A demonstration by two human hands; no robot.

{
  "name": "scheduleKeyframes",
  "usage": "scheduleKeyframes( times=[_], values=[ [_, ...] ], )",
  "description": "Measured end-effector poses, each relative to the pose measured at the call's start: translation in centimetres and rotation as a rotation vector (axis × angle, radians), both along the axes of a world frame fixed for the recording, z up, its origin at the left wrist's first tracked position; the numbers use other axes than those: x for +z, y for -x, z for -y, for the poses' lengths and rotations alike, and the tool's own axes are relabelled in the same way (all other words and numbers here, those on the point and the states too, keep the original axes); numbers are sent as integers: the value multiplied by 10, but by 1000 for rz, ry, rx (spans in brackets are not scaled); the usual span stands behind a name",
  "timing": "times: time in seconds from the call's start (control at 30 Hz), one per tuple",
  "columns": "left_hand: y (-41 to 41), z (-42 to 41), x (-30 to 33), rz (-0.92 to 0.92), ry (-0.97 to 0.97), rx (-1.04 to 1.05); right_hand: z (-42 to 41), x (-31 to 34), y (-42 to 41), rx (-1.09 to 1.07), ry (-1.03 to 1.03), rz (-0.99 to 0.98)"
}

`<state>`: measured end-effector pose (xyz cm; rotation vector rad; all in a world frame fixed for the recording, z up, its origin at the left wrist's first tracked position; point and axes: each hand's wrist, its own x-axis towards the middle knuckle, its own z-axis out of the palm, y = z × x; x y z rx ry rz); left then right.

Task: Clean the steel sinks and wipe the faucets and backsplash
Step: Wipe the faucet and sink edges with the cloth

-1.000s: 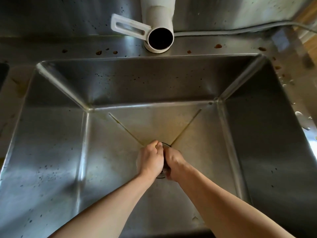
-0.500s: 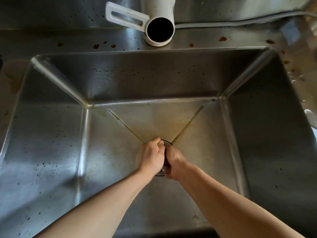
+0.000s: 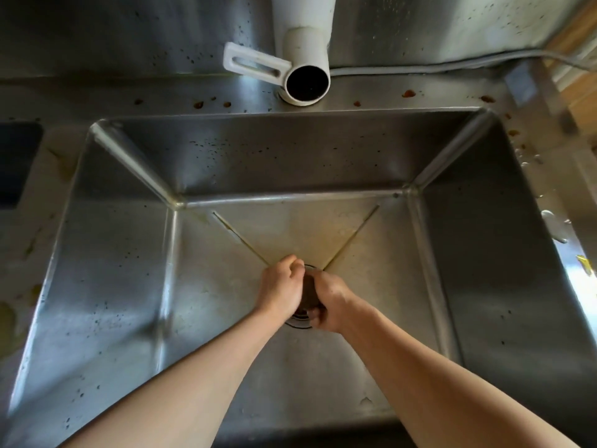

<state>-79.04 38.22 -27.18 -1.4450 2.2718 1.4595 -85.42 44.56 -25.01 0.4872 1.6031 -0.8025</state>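
Overhead: spotted steel sink (rusty ledge)

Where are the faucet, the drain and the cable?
faucet (image 3: 307,80), head view, rim of the white spout mouth.
drain (image 3: 298,322), head view, metal ring showing below the hands.
cable (image 3: 420,66), head view, middle of the grey run.

No text, label, brand mark, number or sign can be read anywhere in the view. The steel sink, the white faucet at its back edge and the steel backsplash carry only spots and stains, no lettering.
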Motion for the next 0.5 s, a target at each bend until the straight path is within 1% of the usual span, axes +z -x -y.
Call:
scheduleKeyframes(
  times=[0.1,0.17,0.23,0.27,0.33,0.37,0.43,0.47,0.5],
  values=[
    [-4,12,14,108,-115,161,1,20,6,-5,88,-38],
    [-7,14,23,85,-184,308,-1,33,13,-56,157,-98],
    [-10,14,33,76,-273,425,-4,44,16,-123,221,-107],
    [-11,14,36,103,-287,432,-5,44,15,-40,213,-154],
    [-16,13,41,150,-234,412,-10,38,6,308,76,-305],
    [-18,13,43,163,-191,415,-13,36,1,368,40,-419],
    [-22,14,46,137,-169,441,-19,30,2,385,62,-440],
    [-25,14,49,135,-184,449,-21,31,3,436,50,-462],
    [-27,14,51,140,-189,432,-24,33,3,390,45,-469]
  ],
)
